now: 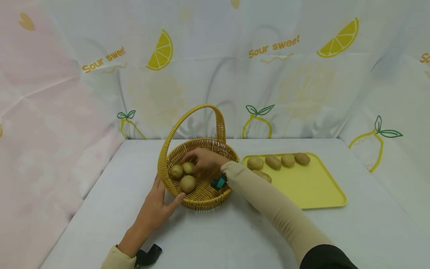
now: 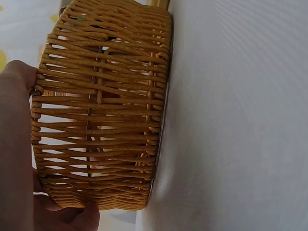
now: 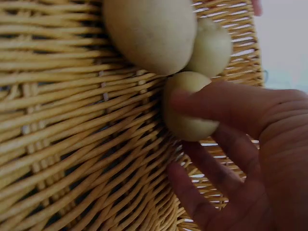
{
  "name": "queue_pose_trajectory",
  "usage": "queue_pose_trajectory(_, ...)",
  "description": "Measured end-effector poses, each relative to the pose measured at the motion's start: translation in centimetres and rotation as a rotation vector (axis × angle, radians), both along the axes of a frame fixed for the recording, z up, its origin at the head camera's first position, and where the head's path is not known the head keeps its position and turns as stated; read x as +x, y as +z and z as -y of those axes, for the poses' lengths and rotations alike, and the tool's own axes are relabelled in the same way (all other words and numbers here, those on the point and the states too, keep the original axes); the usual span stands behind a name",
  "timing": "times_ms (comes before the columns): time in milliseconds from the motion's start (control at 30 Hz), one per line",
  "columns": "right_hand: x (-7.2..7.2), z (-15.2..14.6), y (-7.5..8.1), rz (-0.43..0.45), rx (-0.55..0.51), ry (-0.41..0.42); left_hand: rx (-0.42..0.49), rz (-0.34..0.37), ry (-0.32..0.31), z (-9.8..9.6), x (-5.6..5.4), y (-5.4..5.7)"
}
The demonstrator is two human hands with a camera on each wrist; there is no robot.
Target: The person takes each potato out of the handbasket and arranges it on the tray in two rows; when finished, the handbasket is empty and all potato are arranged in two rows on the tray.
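Observation:
A round wicker basket (image 1: 201, 203) with a tall arched handle stands on the table. My left hand (image 1: 155, 209) holds its left side, thumb on the near rim and fingers against the woven wall (image 2: 103, 115). Inside the basket, my right hand (image 1: 205, 158) has its thumb and fingers around a potato (image 3: 190, 110), near the left wall. Two more potatoes lie beside it: one (image 1: 187, 184) towards the front and one (image 1: 176, 171) against the left side. The wrist camera (image 1: 219, 182) on my right arm shows dark and teal over the basket floor.
Right of the basket lies a yellow tray (image 1: 315, 186) with several potatoes (image 1: 273, 162) along its back and left edges; my right sleeve (image 1: 268, 205) covers part of it. A printed cloth (image 1: 201, 86) hangs behind the white table (image 1: 215, 239).

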State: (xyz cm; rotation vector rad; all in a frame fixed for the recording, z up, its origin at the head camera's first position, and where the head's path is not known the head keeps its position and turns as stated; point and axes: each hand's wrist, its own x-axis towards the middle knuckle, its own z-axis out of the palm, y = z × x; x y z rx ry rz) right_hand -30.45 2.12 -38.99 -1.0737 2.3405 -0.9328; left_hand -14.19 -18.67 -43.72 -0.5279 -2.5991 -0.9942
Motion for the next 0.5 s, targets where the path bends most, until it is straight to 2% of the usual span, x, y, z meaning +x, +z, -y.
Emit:
queue_pose_trajectory(233,0.20,0.51,-0.35,-0.079,0.029,-0.021,0.004,0.001,-0.002,0.06,0.09,0.02)
queue_pose_trajectory(500,0.25,0.43,0.26,-0.062,-0.022,-0.097,-0.003,-0.019,-0.003,0.06,-0.03,-0.08)
